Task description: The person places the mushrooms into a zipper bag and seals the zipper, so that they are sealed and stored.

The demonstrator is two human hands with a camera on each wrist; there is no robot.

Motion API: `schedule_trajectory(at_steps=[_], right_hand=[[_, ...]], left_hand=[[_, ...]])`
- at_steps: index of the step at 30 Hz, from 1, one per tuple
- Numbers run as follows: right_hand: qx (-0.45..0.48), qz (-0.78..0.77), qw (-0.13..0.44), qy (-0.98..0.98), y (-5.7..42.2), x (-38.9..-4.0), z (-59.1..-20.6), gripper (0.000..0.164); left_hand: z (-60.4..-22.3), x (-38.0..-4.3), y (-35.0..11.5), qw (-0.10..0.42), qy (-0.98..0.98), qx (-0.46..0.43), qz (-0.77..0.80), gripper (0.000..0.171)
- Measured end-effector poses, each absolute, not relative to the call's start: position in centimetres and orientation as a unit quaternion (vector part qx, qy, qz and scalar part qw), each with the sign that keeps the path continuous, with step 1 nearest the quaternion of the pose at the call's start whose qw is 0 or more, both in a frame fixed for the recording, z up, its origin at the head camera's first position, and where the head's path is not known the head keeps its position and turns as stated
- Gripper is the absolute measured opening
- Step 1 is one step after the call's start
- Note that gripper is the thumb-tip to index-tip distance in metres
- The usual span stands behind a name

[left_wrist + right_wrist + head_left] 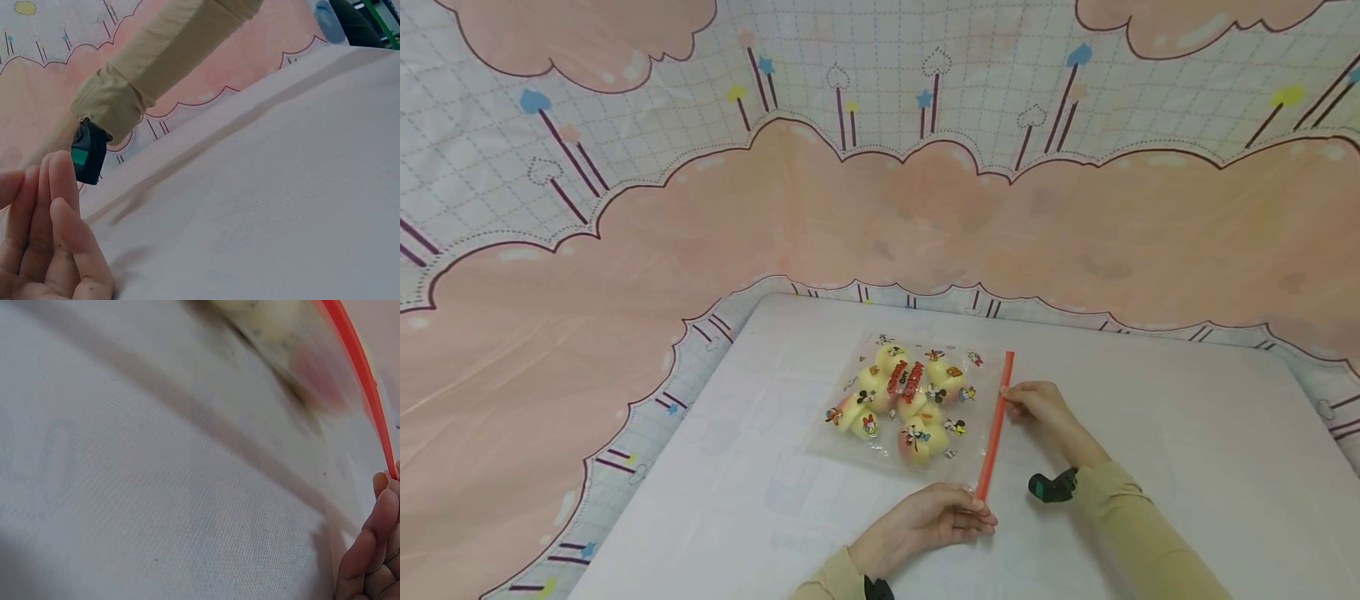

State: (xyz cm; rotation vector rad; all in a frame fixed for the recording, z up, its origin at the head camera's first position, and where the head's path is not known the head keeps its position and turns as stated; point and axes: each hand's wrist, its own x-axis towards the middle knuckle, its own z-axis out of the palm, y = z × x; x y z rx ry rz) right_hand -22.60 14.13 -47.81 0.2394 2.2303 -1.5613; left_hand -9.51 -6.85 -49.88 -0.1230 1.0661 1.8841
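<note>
A clear plastic bag (887, 458) printed with cartoon figures lies flat on the table. Inside it are several round yellow-and-pink pieces (917, 437). Along its right edge runs a straight red sealing rod (995, 433). The left hand (928, 521) pinches the rod's near end between thumb and fingers; in the left wrist view its fingers (39, 231) show, but the rod does not. Farther up the rod, the right hand (1045, 410) pinches it with its fingertips. From the right wrist, the red rod (362, 369) slants down to those fingers (378, 519).
The white table (737, 400) extends around the bag, backed by a patterned cloth (880, 217) with clouds. A black device (1052, 486) is worn at the right wrist, and another (877, 588) at the left. Both arms have tan sleeves (1142, 525).
</note>
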Motion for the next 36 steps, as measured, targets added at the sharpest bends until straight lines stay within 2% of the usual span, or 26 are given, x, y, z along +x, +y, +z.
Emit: schedule_trajectory(at_steps=[12, 36], right_hand=[[0.079, -0.559, 0.198, 0.802, 14.2, -22.9, -48.1, 0.031], [0.097, -0.557, 0.191, 0.802, 14.2, -23.8, -48.0, 0.027]], left_hand=[[-50.0, -9.5, -6.9, 0.470, 0.430, -0.049, 0.769, 0.026], [-49.9, -9.5, -6.9, 0.472, 0.430, -0.051, 0.768, 0.022]])
